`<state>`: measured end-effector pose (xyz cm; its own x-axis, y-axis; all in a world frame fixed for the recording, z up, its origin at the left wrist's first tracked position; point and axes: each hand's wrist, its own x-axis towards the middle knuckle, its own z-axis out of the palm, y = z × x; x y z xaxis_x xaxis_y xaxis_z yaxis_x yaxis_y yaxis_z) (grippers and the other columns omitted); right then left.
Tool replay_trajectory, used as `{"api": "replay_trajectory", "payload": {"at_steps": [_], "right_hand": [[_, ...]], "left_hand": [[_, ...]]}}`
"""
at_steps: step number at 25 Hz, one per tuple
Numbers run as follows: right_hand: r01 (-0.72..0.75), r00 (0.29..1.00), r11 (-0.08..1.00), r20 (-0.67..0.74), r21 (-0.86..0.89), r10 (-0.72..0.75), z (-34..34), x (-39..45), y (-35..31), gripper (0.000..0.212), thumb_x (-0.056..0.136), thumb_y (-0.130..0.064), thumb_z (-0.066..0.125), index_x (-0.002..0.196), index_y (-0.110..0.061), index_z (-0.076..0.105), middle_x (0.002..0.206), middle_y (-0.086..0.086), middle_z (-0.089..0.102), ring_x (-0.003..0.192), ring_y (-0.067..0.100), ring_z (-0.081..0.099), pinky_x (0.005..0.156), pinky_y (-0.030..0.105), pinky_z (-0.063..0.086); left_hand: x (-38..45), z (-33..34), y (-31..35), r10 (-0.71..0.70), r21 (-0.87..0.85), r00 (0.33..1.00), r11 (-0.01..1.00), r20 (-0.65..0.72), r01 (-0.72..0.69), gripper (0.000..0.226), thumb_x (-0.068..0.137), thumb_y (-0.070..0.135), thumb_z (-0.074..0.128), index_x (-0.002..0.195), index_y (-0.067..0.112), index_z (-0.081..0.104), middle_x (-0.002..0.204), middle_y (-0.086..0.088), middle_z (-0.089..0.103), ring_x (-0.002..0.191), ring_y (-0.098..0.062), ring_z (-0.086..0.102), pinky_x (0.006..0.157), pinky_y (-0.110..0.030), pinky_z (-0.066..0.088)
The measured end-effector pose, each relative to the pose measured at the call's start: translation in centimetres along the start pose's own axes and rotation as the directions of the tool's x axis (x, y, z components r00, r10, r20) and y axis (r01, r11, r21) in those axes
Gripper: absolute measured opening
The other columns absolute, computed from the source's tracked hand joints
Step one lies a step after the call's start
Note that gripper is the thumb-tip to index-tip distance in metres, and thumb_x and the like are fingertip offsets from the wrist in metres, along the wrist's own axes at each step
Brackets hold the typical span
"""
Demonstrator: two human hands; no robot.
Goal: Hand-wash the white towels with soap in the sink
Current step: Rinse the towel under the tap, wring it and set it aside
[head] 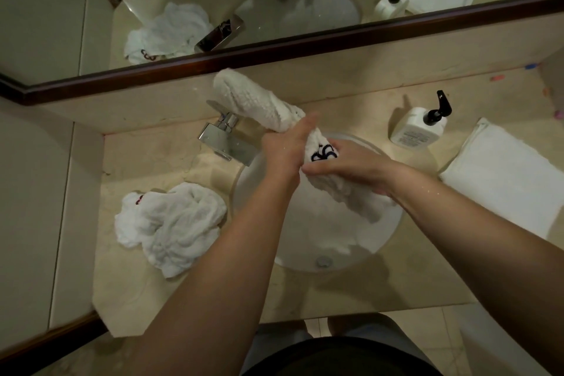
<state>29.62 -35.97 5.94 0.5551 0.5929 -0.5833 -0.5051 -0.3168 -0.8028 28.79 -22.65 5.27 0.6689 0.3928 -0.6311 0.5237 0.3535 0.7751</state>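
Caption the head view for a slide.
Both hands, left hand and right hand, wring a rolled white towel over the sink; a crumpled towel lies beside it.

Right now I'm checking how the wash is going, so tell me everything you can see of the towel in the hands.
The towel is white, fluffy terry cloth, rolled or twisted into a long bundle, with dark blue embroidery showing between the hands. It slants from above the tap down over the sink. The left hand and right hand both grip its middle. Whether it is wet or soapy cannot be told.
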Motion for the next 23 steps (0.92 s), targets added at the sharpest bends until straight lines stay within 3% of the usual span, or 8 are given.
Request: {"api": "replay_trajectory", "payload": {"at_steps": [3, 6, 9, 12, 14, 17, 19, 23], "right_hand": [[0.016, 0.993, 0.998, -0.118, 0.068, -0.008, 0.1, -0.3, 0.4, 0.029, 0.083, -0.014, 0.075, 0.110, -0.017, 0.066, 0.091, 0.000, 0.076, 0.082, 0.014, 0.072, 0.068, 0.021, 0.055], [-0.036, 0.990, 0.991, -0.132, 0.128, 0.053, -1.1, -0.8, -0.2, 0.006, 0.087, -0.010, 0.066, 0.093, -0.013, 0.066, 0.072, 0.002, 0.072, 0.062, 0.013, 0.066, 0.055, 0.021, 0.053], [-0.087, 0.991, 0.979, -0.081, 0.187, 0.104, -2.0, -0.7, -0.8, 0.011, 0.088, -0.011, 0.060, 0.096, -0.004, 0.064, 0.079, 0.016, 0.070, 0.063, 0.023, 0.066, 0.051, 0.026, 0.053], [-0.070, 0.997, 0.991, -0.037, 0.111, 0.075, -1.5, -0.2, -0.3, 0.025, 0.083, -0.020, 0.058, 0.102, -0.004, 0.066, 0.088, 0.023, 0.071, 0.074, 0.034, 0.069, 0.061, 0.033, 0.055], [-0.024, 0.998, 0.994, -0.048, 0.107, 0.029, -0.9, 0.1, -0.3, 0.035, 0.079, -0.025, 0.059, 0.107, -0.006, 0.065, 0.090, 0.022, 0.070, 0.073, 0.034, 0.069, 0.064, 0.036, 0.056], [0.031, 0.989, 0.996, -0.145, 0.083, -0.019, -0.4, -0.1, -0.8, 0.034, 0.084, -0.041, 0.072, 0.104, -0.015, 0.069, 0.082, 0.005, 0.071, 0.069, 0.019, 0.067, 0.063, 0.032, 0.055], [0.085, 0.967, 0.994, -0.233, -0.076, -0.100, 0.2, -0.5, -0.8, 0.032, 0.087, -0.046, 0.068, 0.095, -0.016, 0.071, 0.072, -0.005, 0.068, 0.063, 0.008, 0.062, 0.060, 0.022, 0.050], [0.211, 0.856, 0.958, -0.438, -0.193, -0.276, 1.5, -0.1, 0.6, 0.061, 0.077, -0.055, 0.068, 0.076, 0.007, 0.062, 0.062, 0.006, 0.058, 0.055, 0.010, 0.051, 0.054, 0.023, 0.039]], "left_hand": [[0.7, -1.2, 1.1, -0.073, -0.003, 0.962, 0.997, 0.262, 0.076, 0.047, 0.081, 0.036, 0.078, 0.108, 0.001, 0.062, 0.103, -0.010, 0.071, 0.100, -0.024, 0.070, 0.095, -0.041, 0.056], [1.6, -3.2, 0.8, -0.044, -0.141, 0.863, 0.981, 0.504, 0.132, 0.039, 0.089, 0.026, 0.057, 0.114, -0.003, 0.058, 0.113, -0.020, 0.062, 0.112, -0.033, 0.059, 0.105, -0.042, 0.046], [1.8, -3.6, -0.3, 0.054, -0.234, 0.885, 0.970, 0.463, 0.063, 0.036, 0.092, 0.024, 0.063, 0.117, -0.002, 0.062, 0.115, -0.019, 0.064, 0.115, -0.034, 0.060, 0.102, -0.042, 0.050], [1.4, -2.8, -0.4, 0.087, -0.284, 0.906, 0.958, 0.415, 0.038, 0.014, 0.084, 0.024, 0.068, 0.084, 0.011, 0.072, 0.084, -0.008, 0.068, 0.087, -0.026, 0.067, 0.085, -0.042, 0.055], [1.5, -2.4, -0.2, 0.076, -0.340, 0.918, 0.938, 0.388, 0.066, 0.011, 0.077, 0.021, 0.067, 0.069, 0.014, 0.068, 0.071, -0.004, 0.061, 0.073, -0.022, 0.062, 0.076, -0.039, 0.052], [1.3, -1.7, 0.1, 0.049, -0.386, 0.939, 0.918, 0.341, 0.092, 0.015, 0.082, 0.013, 0.062, 0.068, 0.011, 0.066, 0.070, -0.005, 0.062, 0.068, -0.019, 0.062, 0.070, -0.034, 0.053], [1.3, -1.2, 0.3, -0.001, -0.361, 0.953, 0.925, 0.302, 0.115, 0.021, 0.089, 0.010, 0.058, 0.072, 0.007, 0.069, 0.073, -0.007, 0.066, 0.067, -0.019, 0.064, 0.066, -0.030, 0.056], [2.0, -0.2, 0.6, -0.161, -0.239, 0.957, 0.946, 0.242, 0.219, 0.010, 0.088, 0.012, 0.061, 0.084, 0.004, 0.063, 0.070, -0.008, 0.063, 0.062, -0.019, 0.064, 0.061, -0.029, 0.056]]}}
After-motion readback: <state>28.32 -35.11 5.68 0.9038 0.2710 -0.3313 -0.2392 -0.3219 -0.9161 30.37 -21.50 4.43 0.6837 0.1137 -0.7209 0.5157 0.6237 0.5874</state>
